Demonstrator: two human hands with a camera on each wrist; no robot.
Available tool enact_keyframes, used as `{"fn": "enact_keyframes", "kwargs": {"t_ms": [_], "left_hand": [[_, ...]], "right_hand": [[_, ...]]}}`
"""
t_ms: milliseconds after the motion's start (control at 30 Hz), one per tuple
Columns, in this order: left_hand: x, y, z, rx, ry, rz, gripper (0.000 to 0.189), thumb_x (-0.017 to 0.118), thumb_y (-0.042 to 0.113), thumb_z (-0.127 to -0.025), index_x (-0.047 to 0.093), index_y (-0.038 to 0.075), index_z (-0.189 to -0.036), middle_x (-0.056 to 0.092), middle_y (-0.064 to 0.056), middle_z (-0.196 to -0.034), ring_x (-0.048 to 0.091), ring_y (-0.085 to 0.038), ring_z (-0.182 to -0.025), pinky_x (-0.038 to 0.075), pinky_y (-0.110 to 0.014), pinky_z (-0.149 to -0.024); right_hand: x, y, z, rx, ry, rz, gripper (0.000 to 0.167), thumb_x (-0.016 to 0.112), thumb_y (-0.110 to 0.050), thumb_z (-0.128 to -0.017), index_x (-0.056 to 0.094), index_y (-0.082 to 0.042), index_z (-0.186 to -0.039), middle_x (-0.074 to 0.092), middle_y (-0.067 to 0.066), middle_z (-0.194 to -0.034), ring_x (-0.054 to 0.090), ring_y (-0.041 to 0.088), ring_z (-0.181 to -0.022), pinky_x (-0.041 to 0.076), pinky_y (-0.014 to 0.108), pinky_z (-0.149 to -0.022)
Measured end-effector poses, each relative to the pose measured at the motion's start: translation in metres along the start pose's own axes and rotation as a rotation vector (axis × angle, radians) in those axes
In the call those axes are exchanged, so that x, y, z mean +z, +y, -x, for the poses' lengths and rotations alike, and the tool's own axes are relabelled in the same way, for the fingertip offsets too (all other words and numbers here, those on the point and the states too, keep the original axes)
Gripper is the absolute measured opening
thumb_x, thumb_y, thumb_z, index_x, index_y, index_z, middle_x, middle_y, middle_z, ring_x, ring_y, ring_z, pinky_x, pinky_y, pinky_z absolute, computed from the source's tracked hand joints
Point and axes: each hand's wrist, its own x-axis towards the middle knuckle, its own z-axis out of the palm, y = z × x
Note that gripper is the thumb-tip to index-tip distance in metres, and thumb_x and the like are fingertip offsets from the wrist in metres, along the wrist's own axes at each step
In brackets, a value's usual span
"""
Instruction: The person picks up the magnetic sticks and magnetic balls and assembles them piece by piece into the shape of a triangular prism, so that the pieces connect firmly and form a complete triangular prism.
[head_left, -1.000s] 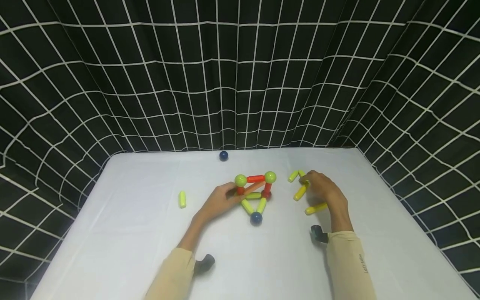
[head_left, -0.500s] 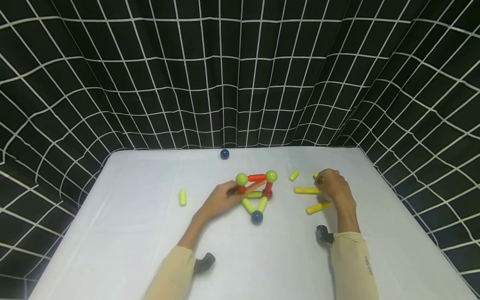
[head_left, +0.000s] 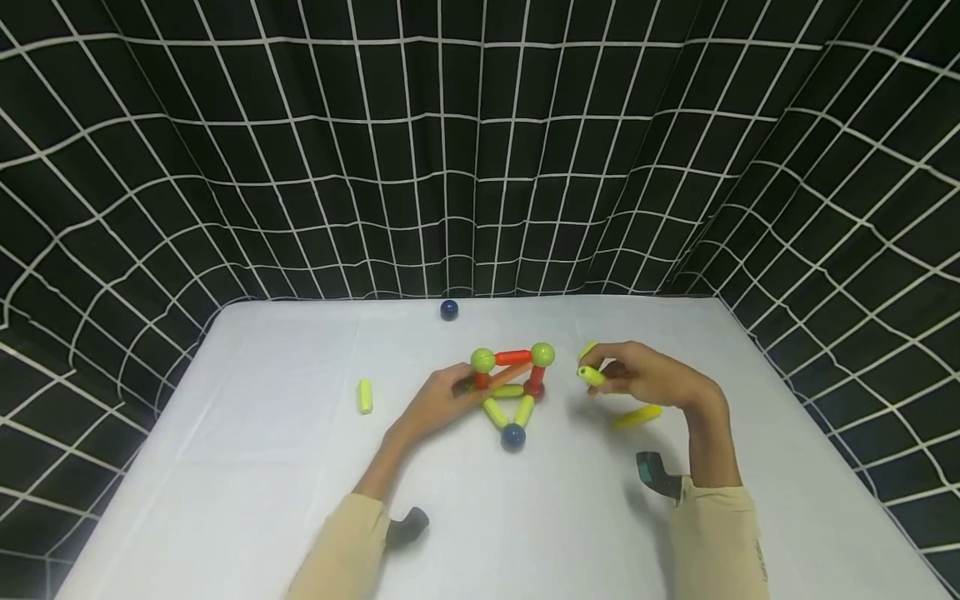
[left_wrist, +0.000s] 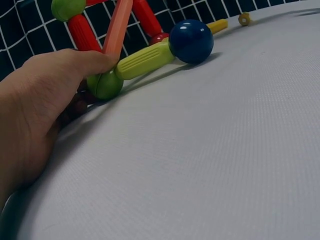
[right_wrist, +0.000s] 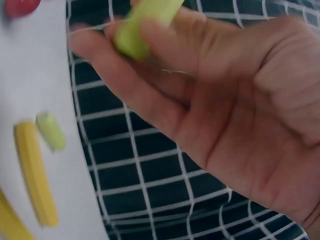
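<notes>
A frame of magnetic rods and balls stands mid-table: two green balls, one of them the upper right ball (head_left: 542,354), joined by a red rod (head_left: 513,357), above lime rods that meet at a blue ball (head_left: 513,437). My left hand (head_left: 442,402) grips its left lower corner; in the left wrist view the thumb lies over a green ball (left_wrist: 106,86) and an orange rod (left_wrist: 119,27). To the right of the frame, my right hand (head_left: 654,377) pinches a short lime rod (head_left: 592,376) between thumb and fingers, raised over the table.
Beneath the right hand lies a yellow rod (head_left: 637,416). The right wrist view shows another yellow rod (right_wrist: 36,172) beside a lime rod (right_wrist: 50,131). A loose lime rod (head_left: 365,397) lies at left, a blue ball (head_left: 448,310) near the back edge. Dark grid curtains surround the table.
The right hand has picked up a lime rod from among the loose rods and brought it left toward the frame. A yellow rod there was turned earlier. The left hand keeps its place.
</notes>
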Motion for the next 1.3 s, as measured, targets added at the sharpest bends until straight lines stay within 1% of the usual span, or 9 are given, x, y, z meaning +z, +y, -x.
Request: {"fn": "enact_keyframes", "kwargs": {"t_ms": [100,200,333,467,867,1000,1100,1200,1300], "left_hand": [[-0.001,0.001,0.0,0.001,-0.008,-0.002,0.032,0.072,0.031,-0.098,0.071,0.019,-0.127,0.075,-0.002,-0.124,0.068,-0.021,-0.124,0.051,-0.043,-0.112],[-0.003,0.002,-0.001,0.018,-0.002,-0.005,0.032,0.073,0.03,-0.098,0.071,0.018,-0.127,0.076,-0.002,-0.124,0.069,-0.021,-0.123,0.052,-0.042,-0.112],[-0.002,0.002,-0.002,0.04,0.013,-0.007,0.031,0.074,0.03,-0.097,0.072,0.018,-0.125,0.076,-0.002,-0.122,0.07,-0.021,-0.121,0.054,-0.043,-0.109],[0.0,0.002,-0.004,0.063,0.022,-0.011,0.029,0.072,0.03,-0.098,0.072,0.019,-0.124,0.077,-0.001,-0.119,0.071,-0.02,-0.118,0.055,-0.041,-0.107],[0.001,0.001,-0.005,0.065,0.012,-0.017,0.026,0.073,0.025,-0.098,0.072,0.018,-0.123,0.077,0.0,-0.118,0.072,-0.019,-0.116,0.056,-0.038,-0.106],[0.0,0.0,-0.004,0.045,0.011,-0.028,0.028,0.073,0.03,-0.098,0.072,0.018,-0.123,0.077,-0.001,-0.119,0.071,-0.02,-0.117,0.055,-0.041,-0.107],[0.0,0.0,-0.004,0.033,0.015,-0.028,0.029,0.073,0.031,-0.098,0.071,0.018,-0.124,0.077,-0.002,-0.12,0.071,-0.022,-0.118,0.055,-0.043,-0.108],[0.0,0.001,-0.002,0.021,0.015,-0.024,0.03,0.073,0.03,-0.098,0.071,0.018,-0.125,0.077,-0.002,-0.121,0.07,-0.023,-0.119,0.054,-0.043,-0.109],[0.0,0.001,-0.001,0.013,0.012,-0.024,0.031,0.072,0.031,-0.098,0.072,0.017,-0.125,0.077,-0.002,-0.12,0.071,-0.023,-0.118,0.054,-0.043,-0.108]], "right_hand": [[0.008,-0.016,-0.006,-0.041,-0.129,-0.037,0.025,0.076,-0.011,-0.095,0.067,-0.008,-0.118,0.067,0.008,-0.115,0.072,0.019,-0.104,0.058,0.025,-0.093],[0.021,-0.027,-0.018,-0.14,-0.197,-0.023,0.024,0.076,-0.011,-0.094,0.069,-0.01,-0.117,0.071,0.006,-0.114,0.07,0.013,-0.105,0.059,0.035,-0.098],[0.038,-0.034,-0.037,-0.285,-0.251,-0.011,0.022,0.076,-0.009,-0.092,0.072,-0.012,-0.114,0.074,0.002,-0.111,0.066,0.017,-0.104,0.058,0.041,-0.096],[0.05,-0.035,-0.049,-0.325,-0.276,-0.033,0.02,0.076,-0.003,-0.09,0.073,-0.011,-0.108,0.072,0.001,-0.105,0.066,0.021,-0.095,0.058,0.036,-0.09],[0.054,-0.04,-0.049,-0.256,-0.325,0.032,0.023,0.074,0.002,-0.089,0.072,-0.011,-0.108,0.071,-0.004,-0.1,0.063,0.006,-0.094,0.056,0.027,-0.09],[0.043,-0.029,-0.042,-0.139,-0.339,0.021,0.009,0.073,-0.006,-0.092,0.067,-0.011,-0.096,0.064,-0.005,-0.089,0.06,0.01,-0.086,0.053,0.025,-0.081],[0.037,-0.011,-0.04,0.015,-0.279,0.032,0.011,0.074,-0.013,-0.093,0.064,-0.009,-0.092,0.064,-0.001,-0.087,0.057,0.015,-0.084,0.049,0.028,-0.077],[0.041,0.007,-0.045,0.133,-0.178,0.042,0.023,0.075,-0.021,-0.094,0.065,-0.008,-0.11,0.068,0.005,-0.1,0.06,0.019,-0.093,0.051,0.032,-0.083],[0.052,0.02,-0.055,0.175,-0.102,0.016,0.039,0.074,-0.029,-0.096,0.061,-0.008,-0.127,0.066,0.01,-0.109,0.06,0.022,-0.099,0.052,0.034,-0.086]]}}
